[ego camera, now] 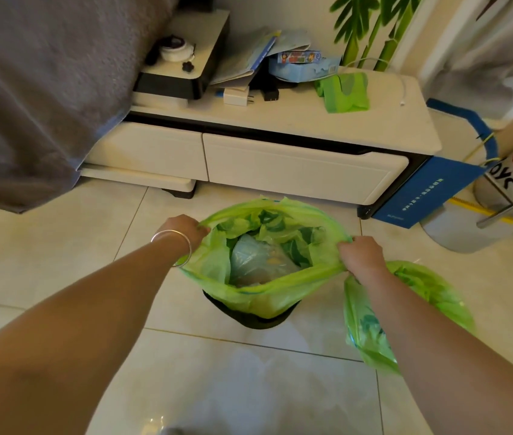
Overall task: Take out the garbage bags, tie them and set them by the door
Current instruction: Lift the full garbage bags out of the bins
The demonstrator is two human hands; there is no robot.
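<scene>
A green garbage bag sits in a small black bin on the tiled floor, its mouth stretched open over clear plastic and scraps inside. My left hand, with a silver bangle at the wrist, grips the bag's left rim. My right hand pinches the right rim. A second green bag lies on the floor under my right forearm, partly hidden by it.
A low white cabinet with drawers stands behind the bin, with a folded green bag pack, chargers and booklets on top. A grey blanket hangs at left. A blue box and mop bucket stand at right.
</scene>
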